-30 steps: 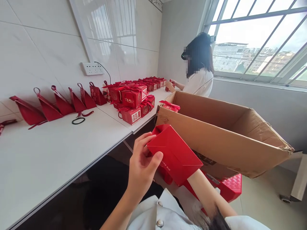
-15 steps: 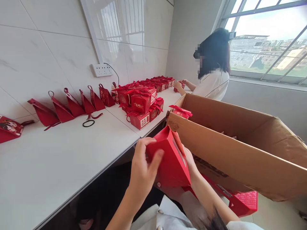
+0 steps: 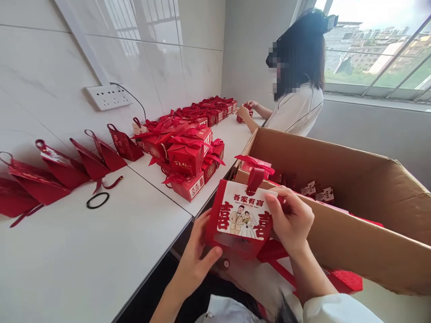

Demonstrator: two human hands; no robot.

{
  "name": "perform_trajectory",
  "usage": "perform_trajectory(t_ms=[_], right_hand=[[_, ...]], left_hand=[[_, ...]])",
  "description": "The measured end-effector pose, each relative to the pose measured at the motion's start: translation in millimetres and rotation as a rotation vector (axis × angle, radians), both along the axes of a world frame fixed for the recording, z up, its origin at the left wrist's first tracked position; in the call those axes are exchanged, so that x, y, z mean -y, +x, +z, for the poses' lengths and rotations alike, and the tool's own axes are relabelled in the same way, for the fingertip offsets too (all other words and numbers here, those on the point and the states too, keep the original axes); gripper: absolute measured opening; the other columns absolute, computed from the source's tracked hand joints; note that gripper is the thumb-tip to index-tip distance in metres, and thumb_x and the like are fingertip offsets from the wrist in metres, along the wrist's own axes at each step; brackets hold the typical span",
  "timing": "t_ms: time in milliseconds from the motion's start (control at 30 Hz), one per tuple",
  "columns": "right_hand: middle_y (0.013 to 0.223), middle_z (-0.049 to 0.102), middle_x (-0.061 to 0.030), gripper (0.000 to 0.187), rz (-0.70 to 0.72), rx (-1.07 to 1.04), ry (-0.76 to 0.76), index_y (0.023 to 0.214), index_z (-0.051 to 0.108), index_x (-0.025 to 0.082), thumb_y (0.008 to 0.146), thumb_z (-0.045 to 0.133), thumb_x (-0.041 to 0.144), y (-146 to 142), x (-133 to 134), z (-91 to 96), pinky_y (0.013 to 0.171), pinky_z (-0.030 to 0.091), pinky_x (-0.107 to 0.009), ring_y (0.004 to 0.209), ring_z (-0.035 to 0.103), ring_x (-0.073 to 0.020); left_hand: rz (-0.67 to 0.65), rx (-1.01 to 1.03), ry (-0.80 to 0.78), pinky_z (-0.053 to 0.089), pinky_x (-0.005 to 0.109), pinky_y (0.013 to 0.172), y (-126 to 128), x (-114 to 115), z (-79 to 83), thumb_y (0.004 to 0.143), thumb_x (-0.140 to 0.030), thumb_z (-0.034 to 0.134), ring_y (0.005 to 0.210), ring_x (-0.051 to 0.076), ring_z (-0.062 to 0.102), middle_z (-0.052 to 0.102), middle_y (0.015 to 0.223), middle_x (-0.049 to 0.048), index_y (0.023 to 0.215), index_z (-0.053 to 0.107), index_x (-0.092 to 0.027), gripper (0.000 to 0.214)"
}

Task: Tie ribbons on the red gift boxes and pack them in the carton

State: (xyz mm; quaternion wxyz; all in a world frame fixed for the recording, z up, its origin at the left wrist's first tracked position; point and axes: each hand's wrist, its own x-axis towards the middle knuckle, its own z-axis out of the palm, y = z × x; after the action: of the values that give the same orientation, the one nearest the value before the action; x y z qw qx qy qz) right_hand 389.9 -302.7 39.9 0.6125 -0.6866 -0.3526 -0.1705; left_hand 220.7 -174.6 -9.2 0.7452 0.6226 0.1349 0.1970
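Between my hands is a red gift box (image 3: pixel 245 215) with a white printed front showing a couple, red characters and a ribbon loop at the top. My right hand (image 3: pixel 293 220) pinches its upper right corner, thumb on the printed front. Around the lower left side is my left hand (image 3: pixel 201 253), its fingers partly hidden behind the box and its thumb near the bottom edge. The box is tilted with its front facing me, above my lap and beside the table edge. What is inside cannot be made out.
A large cardboard carton (image 3: pixel 363 237) on the right contains several small packages. Stacked red boxes with bows (image 3: pixel 186 157) stand on the white table (image 3: pixel 84 260), with triangular red boxes (image 3: pixel 63 166) along the wall and a black ring (image 3: pixel 97 200). Another person (image 3: pixel 296 107) handles a small red box beyond.
The box has turned so its printed front and ribbon loop face me. My right hand has moved from behind its side to the upper right corner. My view has shifted right.
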Motion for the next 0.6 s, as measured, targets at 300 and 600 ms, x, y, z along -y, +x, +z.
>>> perform_trajectory(t_ms=[300,600], right_hand=[[0.067,0.051,0.0036,0.038,0.542,-0.658,0.611,0.068,0.044,0.026,0.070,0.066,0.057,37.4,-20.2,-25.2,0.078,0.052,-0.041,0.085,0.064,-0.0209],[0.057,0.043,0.0042,0.031,-0.121,-0.433,-0.094,0.064,0.044,0.020,0.084,0.051,0.042,31.7,41.8,25.2,0.046,0.031,-0.022,0.050,0.038,-0.0099]], left_hand=[[0.374,0.496,1.023,0.052,0.034,0.086,31.2,-3.7,26.8,0.062,-0.010,0.076,0.110,0.022,0.053,0.047,0.130,0.0098,0.142,0.033,-0.029,0.093],[-0.120,-0.376,-0.369,0.048,0.043,0.095,88.8,9.6,6.8,0.082,-0.060,0.050,0.111,0.030,0.059,0.065,0.115,0.0139,0.131,0.048,-0.015,0.067]])
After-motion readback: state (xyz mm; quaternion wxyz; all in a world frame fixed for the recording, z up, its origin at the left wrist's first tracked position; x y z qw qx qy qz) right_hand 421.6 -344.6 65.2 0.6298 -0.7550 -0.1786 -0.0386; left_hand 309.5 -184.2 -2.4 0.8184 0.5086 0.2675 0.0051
